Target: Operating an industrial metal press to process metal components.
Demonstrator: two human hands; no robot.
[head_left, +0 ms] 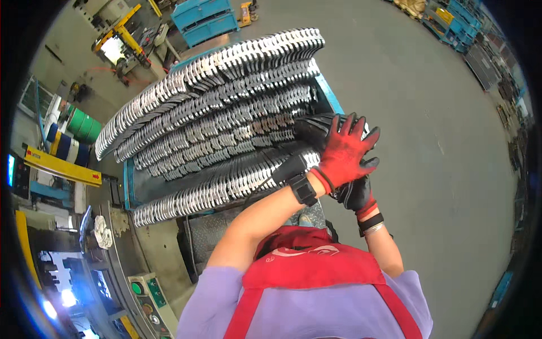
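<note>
My left hand (345,151), in a red glove with dark fingertips, reaches over the right end of the stacked metal parts. Its fingers are stretched out and spread. Just under it is a group of dark curved metal pieces (314,129), partly covered by the hand. My right hand (357,195), in a black-palmed glove with a red cuff, is below and close to my left hand, by the end of the nearest row (226,185). Its fingers are mostly hidden, so its grip does not show. Several more rows of nested silvery metal parts (226,104) lie behind.
A blue bin (328,93) holds the rows. To the left stand a machine with a green-button control box (148,302), a yellow bar (62,165) and a green drum (83,125). Blue crates (206,22) stand at the back. Grey floor (435,186) extends to the right.
</note>
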